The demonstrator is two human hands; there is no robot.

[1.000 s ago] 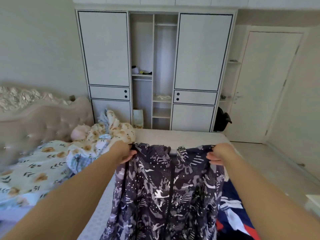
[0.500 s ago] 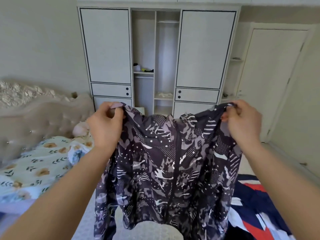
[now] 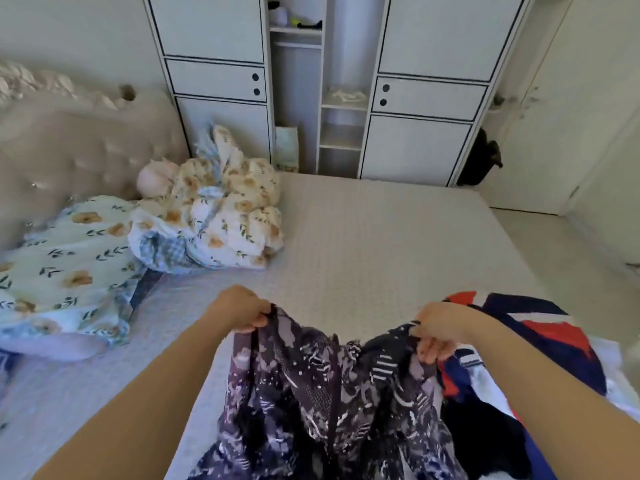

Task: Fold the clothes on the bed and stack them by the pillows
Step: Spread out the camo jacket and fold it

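Two hands: both grip the top edge of one patterned jacket [image 3: 329, 386], one at each shoulder.
Left hand [image 3: 239, 311]: fingers curled and pinching the jacket's left shoulder.
Right hand [image 3: 441, 329]: fingers curled round bunched fabric at the right shoulder, knuckles up.
Jacket: dark purple-grey with white marks, zip down its middle; it sags between the hands and drapes down toward the near edge of the bed [image 3: 363, 244].
Right neighbour: a navy, red and white garment [image 3: 540, 327] lies crumpled on the bed, touching the jacket's right side and partly under the right forearm.
Far-left neighbour: a bundled floral quilt [image 3: 221, 220] sits well apart from the jacket, beside a floral pillow [image 3: 65, 254] against the padded headboard [image 3: 83, 150].
Between: bare quilted mattress cover separates jacket and pillow.
Behind the bed: a white wardrobe [image 3: 426, 109] with an open shelf column; a dark bag [image 3: 479, 164] hangs at its right.
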